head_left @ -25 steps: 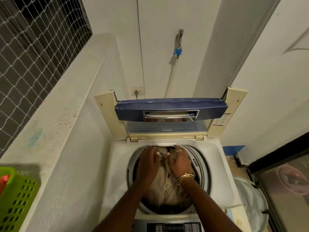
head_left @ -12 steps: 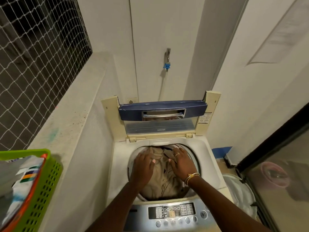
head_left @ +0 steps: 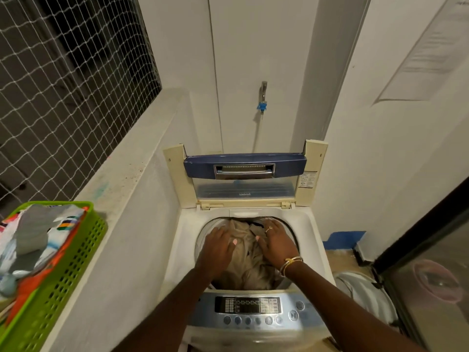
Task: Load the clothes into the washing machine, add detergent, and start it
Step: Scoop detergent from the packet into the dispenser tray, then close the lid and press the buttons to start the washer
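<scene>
Left hand: the left hand is lying palm down on the left side of the beige clothes, fingers straight and slightly spread, pressing on the cloth and gripping nothing.
Right hand: the right hand is resting flat on the right side of the same pile, fingers fanned wide towards the far rim, thumb pointing at the other hand; it is wearing a ring, with gold bracelets at the wrist.
Beige clothes: they are sitting bunched in the tub of the washing machine, reaching close to its rim, with a dark piece showing at the far edge between the hands.
Lid: the lid is standing folded upright at the back of the machine, its blue handle strip on top.
Control panel: the control panel is facing the person at the near edge, a row of round buttons running under a dark display.
Green basket: the green basket is sitting on the ledge to the left, well apart from the machine, holding mixed-colour clothes.
Tap: the tap is hanging on the wall above the lid, a pale hose running down from its blue fitting.
Netting: white netting is covering the opening above the ledge.
Glass door: a glass door is standing to the right of the machine.
</scene>
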### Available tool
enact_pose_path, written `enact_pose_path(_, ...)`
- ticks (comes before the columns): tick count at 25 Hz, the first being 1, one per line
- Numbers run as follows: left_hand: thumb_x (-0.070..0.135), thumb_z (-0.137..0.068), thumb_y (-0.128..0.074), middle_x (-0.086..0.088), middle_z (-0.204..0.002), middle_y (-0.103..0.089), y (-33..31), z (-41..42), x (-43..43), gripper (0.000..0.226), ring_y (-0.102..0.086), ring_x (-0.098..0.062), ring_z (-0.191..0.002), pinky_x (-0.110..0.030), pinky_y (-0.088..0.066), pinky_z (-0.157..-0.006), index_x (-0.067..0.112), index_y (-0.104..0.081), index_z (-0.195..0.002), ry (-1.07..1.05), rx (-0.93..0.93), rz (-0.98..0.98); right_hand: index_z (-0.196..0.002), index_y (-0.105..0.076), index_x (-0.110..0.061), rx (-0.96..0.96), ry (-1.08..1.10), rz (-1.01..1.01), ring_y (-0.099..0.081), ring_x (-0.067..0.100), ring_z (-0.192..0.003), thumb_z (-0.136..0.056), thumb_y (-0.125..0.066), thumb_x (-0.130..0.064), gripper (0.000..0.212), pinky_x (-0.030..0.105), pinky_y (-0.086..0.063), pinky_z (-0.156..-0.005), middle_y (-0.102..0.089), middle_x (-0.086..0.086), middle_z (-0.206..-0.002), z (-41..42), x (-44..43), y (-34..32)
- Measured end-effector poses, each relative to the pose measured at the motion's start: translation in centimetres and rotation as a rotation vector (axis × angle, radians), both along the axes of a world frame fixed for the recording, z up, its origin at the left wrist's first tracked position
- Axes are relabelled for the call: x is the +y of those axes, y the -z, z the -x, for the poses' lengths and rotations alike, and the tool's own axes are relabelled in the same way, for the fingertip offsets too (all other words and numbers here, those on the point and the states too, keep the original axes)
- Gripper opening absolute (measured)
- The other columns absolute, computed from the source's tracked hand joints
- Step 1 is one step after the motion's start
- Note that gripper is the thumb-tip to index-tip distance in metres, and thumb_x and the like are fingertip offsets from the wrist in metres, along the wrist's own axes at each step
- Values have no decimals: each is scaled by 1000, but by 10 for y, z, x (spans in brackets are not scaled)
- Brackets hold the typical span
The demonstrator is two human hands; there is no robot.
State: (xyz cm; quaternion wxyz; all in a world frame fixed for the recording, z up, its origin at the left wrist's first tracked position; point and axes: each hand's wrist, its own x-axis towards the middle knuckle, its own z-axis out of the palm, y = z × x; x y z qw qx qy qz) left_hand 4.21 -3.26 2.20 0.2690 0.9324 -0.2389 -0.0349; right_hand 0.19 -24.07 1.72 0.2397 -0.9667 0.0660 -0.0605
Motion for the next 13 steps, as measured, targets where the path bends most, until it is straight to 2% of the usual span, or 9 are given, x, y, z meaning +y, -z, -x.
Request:
enact_pose_path(2,41,-92,-40,-23,-132,-59,-1,6,-5,59,-56,-42,-123,-48,-31,-106,0,-57,-130,-2,8,-12,-146,-41,-19,9,-42,12,-31,20,-144,-96,-46,-46,57,34,-26,-120,-41,3,-152,9,-1,3)
enact_pose_path(5,38,-100,-42,-15,-145,-50,-20,14,-10,52,-44,-32,-137,-35,-22,-116,5,-51,-139,-7,-41,-64,-145,-42,-18,-3,-105,49,-32,20,-142,-96,-47,-42,54,33,-26,-118,-43,3,-150,17,-2,-5)
enact_pose_path(7,33,-104,-39,-9,-153,-40,-36,13,-10,48,-32,-24,-145,-31,-17,-119,10,-42,-146,-4,-66,-67,-145,-42,-15,-20,-135,92,-32,21,-142,-98,-46,-40,54,33,-28,-117,-44,5,-150,16,-2,-22)
enact_pose_path(10,37,-106,-35,-2,-159,-31,-66,-1,-11,49,-23,-19,-149,-30,-15,-120,18,-34,-151,-5,-92,-57,-150,-36,-11,-70,-188,189,-26,24,-147,-100,-45,-36,57,35,-25,-119,-36,7,-156,-2,-1,-60)
enact_pose_path(13,34,-105,-38,-4,-157,-36,-95,-23,-13,49,-28,-21,-147,-32,-19,-120,15,-35,-150,41,-181,-95,-152,-28,-7,-114,-230,332,-22,28,-148,-100,-46,-32,61,38,-22,-121,-29,12,-159,-27,1,-96)
